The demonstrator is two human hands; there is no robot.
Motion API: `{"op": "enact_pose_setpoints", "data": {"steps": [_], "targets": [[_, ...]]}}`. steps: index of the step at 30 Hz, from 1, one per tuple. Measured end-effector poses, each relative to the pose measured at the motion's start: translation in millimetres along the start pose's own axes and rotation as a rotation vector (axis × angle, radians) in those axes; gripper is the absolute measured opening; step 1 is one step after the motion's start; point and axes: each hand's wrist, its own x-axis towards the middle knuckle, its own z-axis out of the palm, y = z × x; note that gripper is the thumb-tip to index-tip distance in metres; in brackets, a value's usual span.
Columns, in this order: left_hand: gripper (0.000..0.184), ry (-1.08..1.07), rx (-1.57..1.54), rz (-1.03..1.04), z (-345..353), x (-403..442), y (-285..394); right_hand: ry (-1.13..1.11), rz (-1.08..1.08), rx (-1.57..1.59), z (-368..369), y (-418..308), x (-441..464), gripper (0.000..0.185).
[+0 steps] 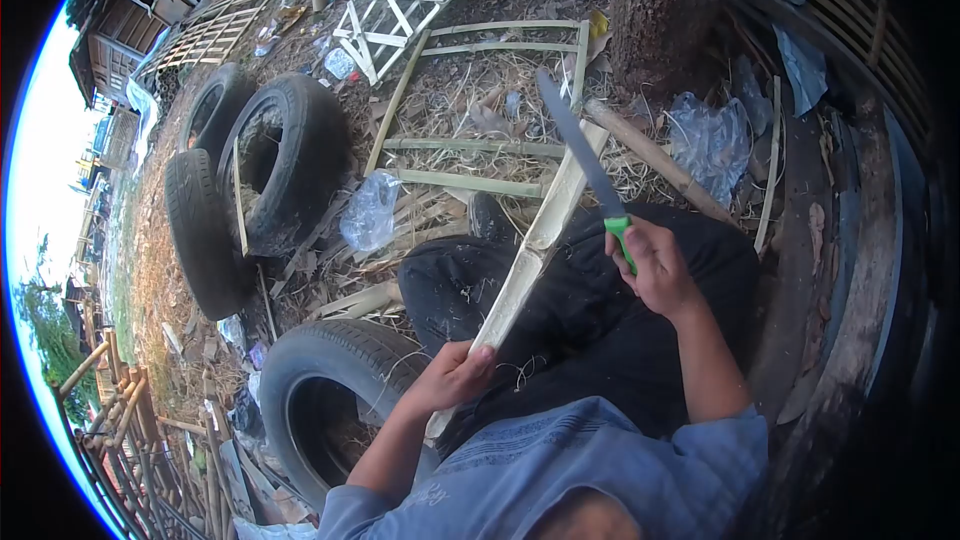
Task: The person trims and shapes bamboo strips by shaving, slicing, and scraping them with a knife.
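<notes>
A long split bamboo piece (pixel 520 288), pale on its hollow inner side, lies slantwise across my lap. My left hand (pixel 456 376) grips it near its lower end, with the thumb on top. In my right hand (pixel 652 265) is a knife (pixel 583 150), held by its green handle. The long blade points up and away from me, over or beside the far part of the bamboo; whether they touch I cannot tell. Beyond my legs a bamboo frame (pixel 465 183) of thin strips lies on the ground.
Tyres (pixel 285 155) stand and lie at the left, with another tyre (pixel 345 350) beside my left arm. A tree trunk (pixel 665 15) rises ahead. A thick stick (pixel 655 158), plastic bags (pixel 708 145) and a woven bamboo lattice (pixel 400 0) are around the ground.
</notes>
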Motion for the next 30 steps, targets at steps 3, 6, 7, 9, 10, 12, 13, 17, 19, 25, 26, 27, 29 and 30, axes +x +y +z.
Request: {"op": "enact_pose_setpoints", "data": {"steps": [3, 6, 7, 9, 10, 12, 13, 17, 19, 25, 26, 27, 29, 30], "targets": [[0.045, -0.001, -0.01, 0.001, 2, -3, 1, -0.087, 0.036, -0.14, 0, 7, -7, 0.036], [0.04, 0.024, -0.077, -0.051, 2, -3, 1, -0.078, 0.014, -0.225, 3, 9, -9, 0.035], [0.04, 0.022, -0.081, -0.056, 1, -2, 0, -0.038, -0.016, -0.252, 3, 9, -10, 0.034], [0.034, -0.04, -0.129, -0.076, 0, -2, 1, 0.016, 0.14, -0.159, 3, 15, -15, 0.034], [0.031, -0.034, -0.156, -0.111, 2, -3, 7, -0.06, 0.168, -0.095, 10, 22, -19, 0.034], [0.032, -0.035, -0.112, -0.117, -1, -5, 4, -0.132, 0.101, -0.126, 14, 29, -19, 0.037], [0.032, -0.042, -0.068, -0.121, -3, -4, 3, -0.133, 0.098, -0.126, 12, 29, -17, 0.037], [0.033, -0.063, -0.163, -0.126, -5, -6, -3, -0.183, 0.309, 0.159, 20, 24, -22, 0.04], [0.035, -0.049, -0.147, -0.148, -6, -4, -4, -0.192, 0.282, 0.068, 19, 32, -21, 0.04], [0.035, -0.027, -0.117, -0.17, -4, 3, -2, -0.134, 0.445, 0.199, 31, 45, -29, 0.044], [0.037, -0.046, -0.2, -0.168, -6, 6, -2, -0.11, 0.406, 0.193, 29, 46, -29, 0.044], [0.04, -0.061, -0.29, -0.164, -7, 9, -1, -0.093, 0.37, 0.184, 26, 47, -28, 0.044], [0.051, -0.069, -0.238, -0.059, -7, 16, 10, -0.087, 0.399, 0.273, 32, 47, -30, 0.038], [0.051, -0.077, -0.252, -0.053, -8, 20, 20, -0.026, 0.381, 0.281, 39, 48, -30, 0.033]]}}
